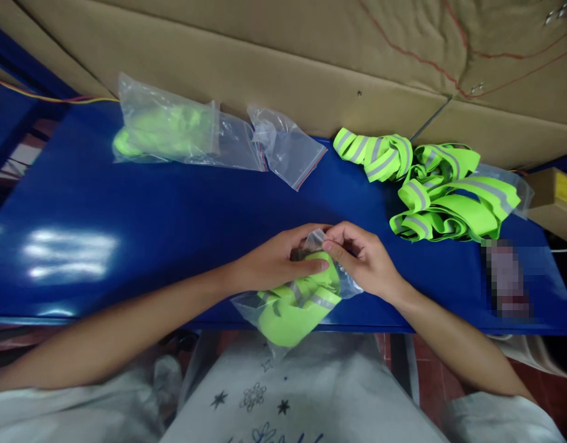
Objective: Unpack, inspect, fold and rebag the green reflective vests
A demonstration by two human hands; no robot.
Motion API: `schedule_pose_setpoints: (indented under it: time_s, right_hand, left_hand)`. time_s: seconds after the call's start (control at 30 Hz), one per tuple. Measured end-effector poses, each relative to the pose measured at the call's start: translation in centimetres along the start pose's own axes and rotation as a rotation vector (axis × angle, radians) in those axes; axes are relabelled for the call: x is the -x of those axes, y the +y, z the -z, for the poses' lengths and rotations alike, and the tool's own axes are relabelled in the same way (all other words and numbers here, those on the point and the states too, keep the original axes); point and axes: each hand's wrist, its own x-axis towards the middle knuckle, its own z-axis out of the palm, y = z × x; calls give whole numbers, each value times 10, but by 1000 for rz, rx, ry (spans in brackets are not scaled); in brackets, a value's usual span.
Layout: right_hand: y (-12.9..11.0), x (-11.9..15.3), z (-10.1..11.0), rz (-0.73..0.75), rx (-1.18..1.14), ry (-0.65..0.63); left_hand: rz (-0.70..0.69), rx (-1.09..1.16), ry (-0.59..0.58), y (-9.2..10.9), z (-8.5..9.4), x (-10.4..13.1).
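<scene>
Bag [306, 295] of clear plastic with folded neon-yellow reflective strap [283, 323] inside, at the near edge of the blue counter [195, 203], partly overhanging. Long axis slanted from low on the left to the far end on the right, with 2 hands in contact. Left hand [283, 258] clamped over the filled part, with thumb across the front and fingers mostly hidden behind. Right hand [366, 258] at the far end, just right of the left hand, with thumb and index finger together on loose plastic; nearer to that free film, with the strap below and to its left. Toward the far left corner, plastic pouch [167, 132] with neon-yellow contents; next to it along the far edge, flat zip-seal pouch [287, 147]. Toward the far right corner, heap of loose reflective straps [458, 209], beyond the right hand.
</scene>
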Motion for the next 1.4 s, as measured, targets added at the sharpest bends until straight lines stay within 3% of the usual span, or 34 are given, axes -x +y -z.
schedule_pose_setpoints:
  time_s: [0.2, 0.43, 0.67, 0.93, 1.17, 1.4]
  right_hand:
    - [-1, -2, -4, -1, -62, -45]
    - [-3, -5, -4, 38, -132, 5]
    - [-6, -3, 13, 16, -91, 123]
    - [1, 3, 17, 135, 232, 54]
    - [-3, 5, 23, 133, 99, 176]
    - [-1, -4, 30, 70, 75, 274]
  left_hand:
    - [-4, 25, -10, -2, -1, 1]
    - [50, 17, -12, 0, -3, 2]
    - [171, 167, -184, 8, 6, 2]
    - [114, -120, -290, 20, 12, 9]
    - [69, -144, -318, 18, 16, 7]
    - [99, -338, -229, 26, 40, 5]
